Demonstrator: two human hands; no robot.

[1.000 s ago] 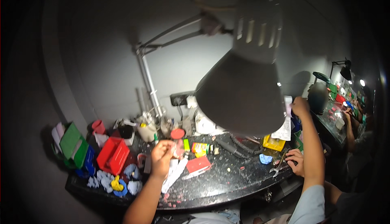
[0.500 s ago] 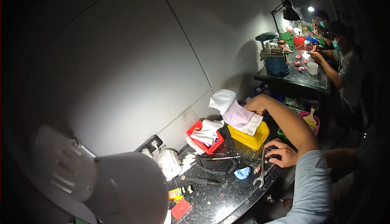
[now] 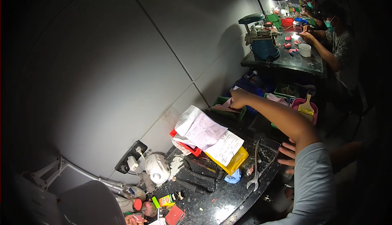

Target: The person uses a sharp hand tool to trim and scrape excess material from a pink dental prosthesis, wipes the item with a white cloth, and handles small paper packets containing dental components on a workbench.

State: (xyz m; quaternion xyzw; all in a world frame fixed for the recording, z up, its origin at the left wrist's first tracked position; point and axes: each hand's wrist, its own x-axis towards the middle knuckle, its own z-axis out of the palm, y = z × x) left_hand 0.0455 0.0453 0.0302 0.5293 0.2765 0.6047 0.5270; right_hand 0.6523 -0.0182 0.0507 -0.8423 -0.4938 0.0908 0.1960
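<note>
My left hand (image 3: 239,98) reaches out to a green bin (image 3: 243,114) beyond the table's end. Its fingers are curled down at the bin, beside a pink paper; what they grip is hidden. Under my left forearm, my right hand (image 3: 288,155) is spread with nothing in it, past the table edge. Nearest to it on the table lies a metal wrench (image 3: 255,176). A yellow bin (image 3: 239,161) sits further left, with pink and white paper slips (image 3: 208,133) draped over it and partly over a red bin (image 3: 173,134).
A blue moulded piece (image 3: 233,178), a corded handpiece (image 3: 192,186) and a white control unit (image 3: 157,168) are on the table. A lamp shade (image 3: 90,204) fills the lower left. Behind the bins, co-workers sit at another table (image 3: 294,63). A brush lies in a pink pan (image 3: 315,112).
My left hand has moved away from the paper slips to the green bin. The yellow bin and slips sit closer to me, covering more of the red bin. The view has shifted right.
</note>
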